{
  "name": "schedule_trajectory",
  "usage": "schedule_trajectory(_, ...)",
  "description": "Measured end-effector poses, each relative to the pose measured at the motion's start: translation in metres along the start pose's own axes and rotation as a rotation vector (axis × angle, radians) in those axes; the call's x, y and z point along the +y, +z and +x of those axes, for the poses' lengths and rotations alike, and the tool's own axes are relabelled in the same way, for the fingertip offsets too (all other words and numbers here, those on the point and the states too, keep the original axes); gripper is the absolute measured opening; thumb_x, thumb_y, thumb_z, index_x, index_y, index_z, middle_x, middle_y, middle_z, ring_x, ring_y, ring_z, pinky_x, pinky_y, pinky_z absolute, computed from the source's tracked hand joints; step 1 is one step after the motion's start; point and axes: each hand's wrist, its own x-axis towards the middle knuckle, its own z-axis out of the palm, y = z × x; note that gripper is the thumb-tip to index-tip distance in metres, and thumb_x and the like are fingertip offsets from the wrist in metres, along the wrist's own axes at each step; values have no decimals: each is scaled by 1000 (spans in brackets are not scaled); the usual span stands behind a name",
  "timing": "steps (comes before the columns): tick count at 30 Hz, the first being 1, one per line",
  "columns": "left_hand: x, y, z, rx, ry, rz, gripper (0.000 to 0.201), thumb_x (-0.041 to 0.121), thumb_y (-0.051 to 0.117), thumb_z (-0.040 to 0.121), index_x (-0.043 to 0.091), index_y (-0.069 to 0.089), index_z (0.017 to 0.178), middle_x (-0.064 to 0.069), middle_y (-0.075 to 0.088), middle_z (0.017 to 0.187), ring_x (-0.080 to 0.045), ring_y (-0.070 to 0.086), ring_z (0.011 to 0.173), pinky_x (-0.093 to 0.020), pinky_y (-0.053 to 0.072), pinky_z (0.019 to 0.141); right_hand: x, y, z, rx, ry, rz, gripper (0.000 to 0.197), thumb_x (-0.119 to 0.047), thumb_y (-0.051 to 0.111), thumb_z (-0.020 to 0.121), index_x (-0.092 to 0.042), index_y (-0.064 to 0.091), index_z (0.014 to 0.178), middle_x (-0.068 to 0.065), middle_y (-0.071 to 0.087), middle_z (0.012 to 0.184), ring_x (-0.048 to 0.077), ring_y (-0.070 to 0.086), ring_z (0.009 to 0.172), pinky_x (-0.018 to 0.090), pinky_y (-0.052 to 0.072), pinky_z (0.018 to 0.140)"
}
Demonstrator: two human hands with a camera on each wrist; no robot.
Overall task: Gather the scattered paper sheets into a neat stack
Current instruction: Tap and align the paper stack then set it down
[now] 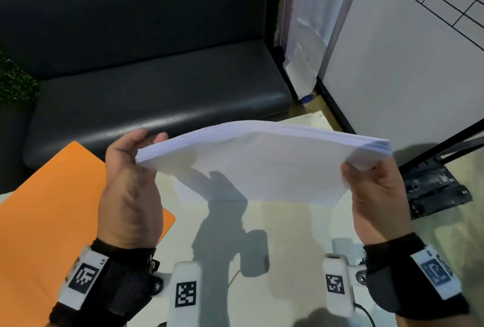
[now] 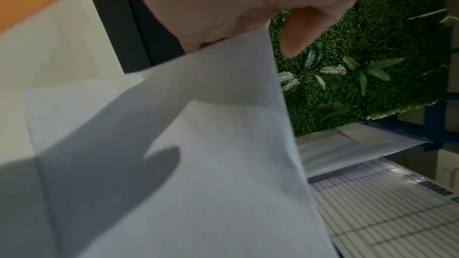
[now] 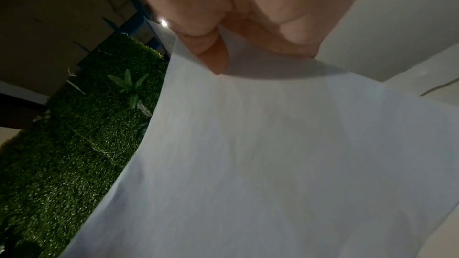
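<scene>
A stack of white paper sheets [image 1: 262,159] hangs in the air above the pale table [image 1: 288,227], bowed upward in the middle, its lower edge near the tabletop. My left hand [image 1: 131,169] grips the stack's left edge, fingers curled behind it. My right hand [image 1: 374,190] pinches the right edge, thumb on the near face. The left wrist view shows the sheets [image 2: 211,154] running from my left hand [image 2: 236,17] downward. In the right wrist view, my right hand [image 3: 236,26] pinches the paper [image 3: 273,164] with the thumb on top.
An orange folder [image 1: 52,208] lies on the table at the left. A dark bench seat [image 1: 157,85] stands beyond the table. A white panel wall [image 1: 406,51] rises at the right, with a black metal base [image 1: 434,185] on the floor below it.
</scene>
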Motion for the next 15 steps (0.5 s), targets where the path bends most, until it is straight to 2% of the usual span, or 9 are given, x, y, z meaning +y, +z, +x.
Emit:
schedule_trajectory(2,-4,-9,3,-22,-25,20,62,-8,38,63,23,56,114,0,66,111,-17,59,125,-27,45,96,0,0,0,18,1,8,53,21,45,91,-27,70,92,-13,73,93,6,68,93,19,54,83)
schedule_trajectory(3,-9,-13,5,-38,-38,58,63,-9,40,61,21,58,114,2,68,110,-14,62,119,-27,46,94,0,0,0,28,4,13,50,20,46,91,-25,68,93,-12,73,92,6,67,91,19,53,82)
schedule_trajectory(6,-33,-24,8,-59,-118,175,45,-5,51,67,21,75,95,6,75,95,-14,67,97,-29,50,90,5,-8,1,73,27,6,41,22,46,89,-14,63,96,-4,70,90,12,63,89,22,52,81)
schedule_trajectory(7,-40,-26,8,-49,-150,188,39,-2,54,70,22,78,88,6,76,93,-16,67,96,-33,49,93,9,-10,1,70,57,6,39,21,48,89,-14,64,96,2,67,92,17,61,91,25,50,83)
schedule_trajectory(9,-51,-28,8,-25,-183,194,33,1,58,72,23,80,84,5,76,92,-21,65,97,-42,44,98,18,-14,1,47,146,3,35,14,53,87,-16,68,96,9,63,95,20,55,95,31,46,88)
schedule_trajectory(10,-53,-28,8,-20,-185,192,32,1,59,73,22,79,86,4,76,93,-22,64,98,-45,43,98,23,-16,0,36,185,4,32,9,56,86,-17,69,96,11,61,98,20,53,96,35,42,91)
schedule_trajectory(12,-53,-24,7,-24,-171,171,30,-1,61,79,19,78,95,4,77,98,-20,66,100,-39,46,97,28,-19,-2,35,210,-1,30,4,58,85,-19,72,98,9,62,102,20,51,100,42,39,95)
schedule_trajectory(13,-51,-23,7,-26,-155,152,32,-4,60,83,16,75,101,4,77,101,-18,66,102,-35,49,95,27,-18,-2,42,207,2,32,7,58,85,-19,73,96,6,65,100,20,53,100,41,40,95)
schedule_trajectory(15,-47,-20,6,-19,-118,113,36,-14,52,90,10,69,110,4,76,102,-16,67,102,-28,53,91,24,-17,-1,79,185,30,39,16,52,87,-17,73,89,-2,69,88,17,58,92,31,46,89)
